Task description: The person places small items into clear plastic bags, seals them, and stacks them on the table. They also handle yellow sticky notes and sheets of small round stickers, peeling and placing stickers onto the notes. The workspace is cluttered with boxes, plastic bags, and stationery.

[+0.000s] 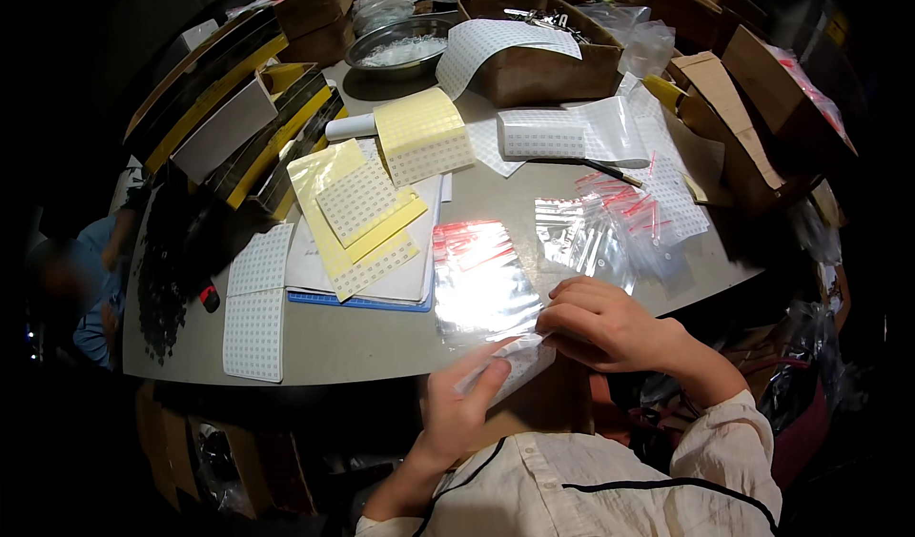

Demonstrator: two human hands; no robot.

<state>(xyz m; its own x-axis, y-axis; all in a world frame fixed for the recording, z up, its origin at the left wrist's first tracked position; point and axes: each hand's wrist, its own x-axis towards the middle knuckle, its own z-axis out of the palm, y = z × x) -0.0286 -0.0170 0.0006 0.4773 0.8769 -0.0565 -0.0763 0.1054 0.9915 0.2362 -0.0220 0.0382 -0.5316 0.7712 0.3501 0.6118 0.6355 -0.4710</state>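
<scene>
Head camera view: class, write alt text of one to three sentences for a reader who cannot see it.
Both hands, left hand and right hand, hold a small clear plastic bag at the near edge of a grey table. A stack of red-strip zip bags lies just beyond, with yellow and white label sheets, a metal bowl and cardboard boxes farther back.

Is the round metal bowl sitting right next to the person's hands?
No, the round metal bowl stands at the far side of the table, while both hands hold a small clear plastic bag at the near edge.
</scene>
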